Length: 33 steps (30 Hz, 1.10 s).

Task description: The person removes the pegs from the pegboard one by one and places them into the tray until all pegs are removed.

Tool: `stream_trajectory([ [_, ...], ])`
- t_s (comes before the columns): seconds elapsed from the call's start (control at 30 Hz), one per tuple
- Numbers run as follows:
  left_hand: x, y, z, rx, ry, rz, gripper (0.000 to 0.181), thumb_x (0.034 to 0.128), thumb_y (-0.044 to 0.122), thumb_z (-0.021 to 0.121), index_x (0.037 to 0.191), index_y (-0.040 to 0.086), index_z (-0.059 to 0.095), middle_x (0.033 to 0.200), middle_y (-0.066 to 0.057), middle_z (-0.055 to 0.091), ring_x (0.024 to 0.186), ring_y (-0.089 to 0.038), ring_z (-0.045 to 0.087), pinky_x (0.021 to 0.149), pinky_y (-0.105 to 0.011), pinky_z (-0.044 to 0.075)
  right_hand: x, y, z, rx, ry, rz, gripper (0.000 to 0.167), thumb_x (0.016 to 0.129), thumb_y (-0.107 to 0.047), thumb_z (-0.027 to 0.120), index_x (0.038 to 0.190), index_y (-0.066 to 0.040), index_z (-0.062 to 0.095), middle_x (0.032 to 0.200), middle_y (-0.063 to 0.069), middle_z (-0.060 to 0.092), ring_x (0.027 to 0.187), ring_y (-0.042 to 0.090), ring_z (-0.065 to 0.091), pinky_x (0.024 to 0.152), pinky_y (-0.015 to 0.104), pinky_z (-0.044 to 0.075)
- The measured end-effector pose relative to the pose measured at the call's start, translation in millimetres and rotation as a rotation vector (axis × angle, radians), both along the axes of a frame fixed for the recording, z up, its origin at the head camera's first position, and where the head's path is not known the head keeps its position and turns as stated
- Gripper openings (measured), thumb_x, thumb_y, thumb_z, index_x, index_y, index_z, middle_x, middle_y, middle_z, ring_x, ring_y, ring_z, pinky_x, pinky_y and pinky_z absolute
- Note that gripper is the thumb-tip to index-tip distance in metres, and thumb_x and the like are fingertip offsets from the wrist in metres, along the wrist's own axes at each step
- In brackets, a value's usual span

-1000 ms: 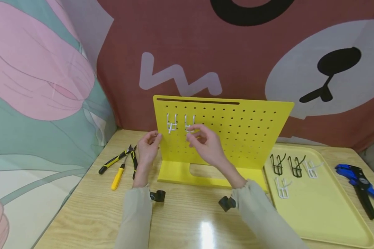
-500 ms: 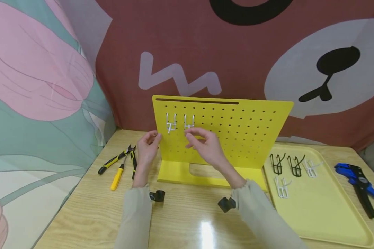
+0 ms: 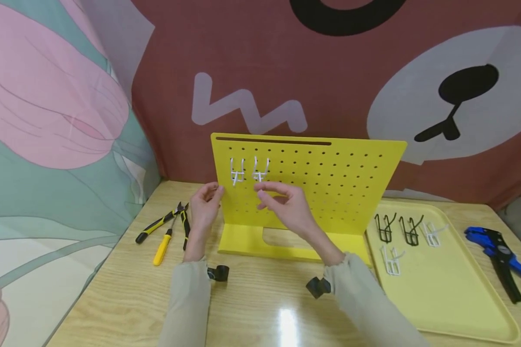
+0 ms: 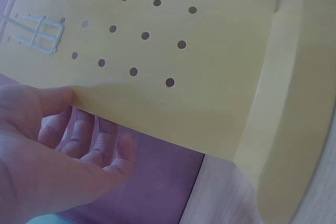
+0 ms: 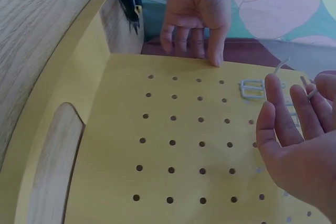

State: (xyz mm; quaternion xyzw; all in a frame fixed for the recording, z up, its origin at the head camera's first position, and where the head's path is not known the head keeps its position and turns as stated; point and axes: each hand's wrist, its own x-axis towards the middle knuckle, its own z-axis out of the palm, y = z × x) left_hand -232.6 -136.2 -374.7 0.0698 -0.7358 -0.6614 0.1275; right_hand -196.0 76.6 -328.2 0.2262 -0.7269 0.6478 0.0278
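A yellow pegboard (image 3: pixel 347 188) stands upright on the table, with a white wire hook (image 3: pixel 237 174) hanging near its upper left. Just right of that, a second white wire hook (image 3: pixel 260 173) leans slightly askew against the board. My right hand (image 3: pixel 291 207) pinches the second hook's front prong between thumb and index finger; the fingers hide its tip. My left hand (image 3: pixel 205 207) grips the board's left edge. In the left wrist view the thumb of the left hand (image 4: pixel 68 150) lies on the front face, the other fingers behind the edge.
A yellow tray (image 3: pixel 451 289) at the right bears two black hooks (image 3: pixel 410 233) and two white hooks (image 3: pixel 391 264). Beyond it lies a blue and black wire stripper (image 3: pixel 499 250). Yellow-black cutting pliers (image 3: pixel 158 226) and a yellow-handled screwdriver (image 3: pixel 162 249) lie left of the board.
My right hand has lowered slightly. The second hook has gone from hanging straight to sitting a little tilted and shifted left. My left hand keeps its place on the board's edge.
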Motion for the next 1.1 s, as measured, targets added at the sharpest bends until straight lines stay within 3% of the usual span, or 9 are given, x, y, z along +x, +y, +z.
stream_trajectory([
  [0.13, 0.6, 0.3, 0.0, 0.002, 0.004, -0.008, 0.025, 0.0954, 0.016, 0.061, 0.116, 0.002, 0.064, 0.108, -0.014, 0.065, 0.086, -0.009, 0.057, 0.073, -0.031, 0.049, 5.4, 1, 4.8, -0.012, 0.047, 0.016, 0.025, 0.096, -0.013, 0.059, 0.116, 0.000, 0.065, 0.117, 0.012, 0.066, 0.079, 0.032, 0.068, 0.079, 0.055, 0.051],
  [0.23, 0.5, 0.2, -0.2, 0.005, 0.003, -0.011, 0.025, 0.0956, 0.017, 0.061, 0.116, 0.002, 0.064, 0.108, -0.015, 0.065, 0.085, -0.009, 0.057, 0.073, -0.031, 0.048, 8.4, 4, 8.0, 0.000, 0.062, 0.009, 0.022, 0.097, -0.013, 0.057, 0.113, -0.001, 0.067, 0.113, 0.013, 0.067, 0.078, 0.029, 0.068, 0.076, 0.048, 0.053],
  [0.37, 0.4, 0.2, -0.1, 0.002, 0.002, -0.008, 0.025, 0.0954, 0.017, 0.061, 0.116, 0.003, 0.064, 0.109, -0.015, 0.065, 0.086, -0.009, 0.057, 0.075, -0.033, 0.049, 12.1, 10, 11.3, 0.011, 0.047, 0.000, 0.022, 0.099, -0.016, 0.055, 0.109, -0.001, 0.067, 0.106, 0.013, 0.068, 0.076, 0.023, 0.068, 0.070, 0.035, 0.054],
  [0.5, 0.1, 0.4, -0.2, 0.001, 0.001, -0.009, 0.025, 0.0952, 0.017, 0.062, 0.116, 0.003, 0.064, 0.109, -0.015, 0.065, 0.086, -0.009, 0.057, 0.072, -0.029, 0.049, 16.0, 19, 10.8, 0.002, 0.022, 0.015, 0.023, 0.100, -0.015, 0.053, 0.106, 0.002, 0.067, 0.099, 0.017, 0.068, 0.076, 0.023, 0.068, 0.068, 0.033, 0.054],
  [0.77, 1.8, -0.8, -1.5, 0.017, -0.016, -0.007, 0.026, 0.0953, 0.016, 0.061, 0.117, 0.003, 0.063, 0.110, -0.014, 0.064, 0.088, -0.011, 0.057, 0.078, -0.036, 0.049, 23.3, 49, -17.0, 0.010, -0.104, 0.004, 0.028, 0.101, -0.017, 0.050, 0.107, 0.007, 0.063, 0.099, 0.026, 0.065, 0.079, 0.022, 0.068, 0.071, 0.032, 0.055],
  [0.87, 2.4, -1.5, -1.8, 0.020, -0.012, -0.004, 0.025, 0.0952, 0.016, 0.062, 0.117, 0.003, 0.064, 0.110, -0.014, 0.064, 0.088, -0.011, 0.057, 0.076, -0.033, 0.049, 27.1, 61, -28.5, 0.026, -0.153, -0.028, 0.030, 0.101, -0.020, 0.050, 0.109, 0.007, 0.063, 0.100, 0.026, 0.065, 0.080, 0.022, 0.068, 0.072, 0.033, 0.056],
  [1.1, 1.2, -1.3, -0.3, 0.003, 0.010, -0.008, 0.026, 0.0952, 0.017, 0.062, 0.117, 0.002, 0.064, 0.110, -0.015, 0.065, 0.088, -0.010, 0.057, 0.071, -0.027, 0.048, 34.4, 93, -40.0, 0.129, -0.148, -0.096, 0.032, 0.102, -0.021, 0.050, 0.110, 0.008, 0.062, 0.099, 0.023, 0.066, 0.083, 0.021, 0.068, 0.073, 0.031, 0.055],
])
